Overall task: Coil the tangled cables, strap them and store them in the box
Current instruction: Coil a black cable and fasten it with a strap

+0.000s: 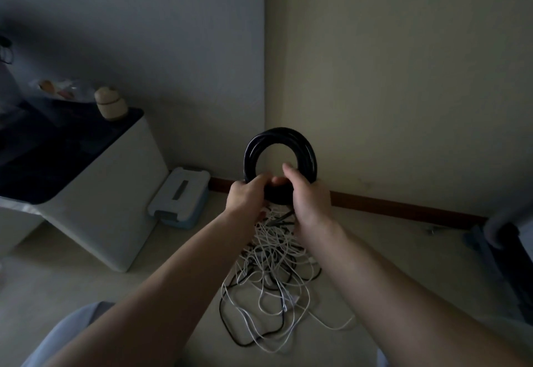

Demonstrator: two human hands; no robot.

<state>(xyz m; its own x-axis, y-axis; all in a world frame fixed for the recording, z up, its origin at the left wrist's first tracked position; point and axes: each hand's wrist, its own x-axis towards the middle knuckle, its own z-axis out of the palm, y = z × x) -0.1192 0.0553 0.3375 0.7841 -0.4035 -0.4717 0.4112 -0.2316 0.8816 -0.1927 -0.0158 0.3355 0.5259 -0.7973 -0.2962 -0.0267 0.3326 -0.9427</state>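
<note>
A thick black cable wound into a round coil is held upright in front of the wall corner. My left hand grips the coil's bottom from the left, fingers curled over it. Gripping the same bottom part from the right is my right hand; what sits between the two hands is hidden. Below my hands a tangled heap of white and black cables lies on the floor. A pale blue storage box with a white lid on it stands on the floor to the left, by the wall.
A white cabinet with a dark top stands at the left, carrying a small cream jar and a plastic bag. Along the wall base runs a brown skirting board. Dark furniture shows at the right edge.
</note>
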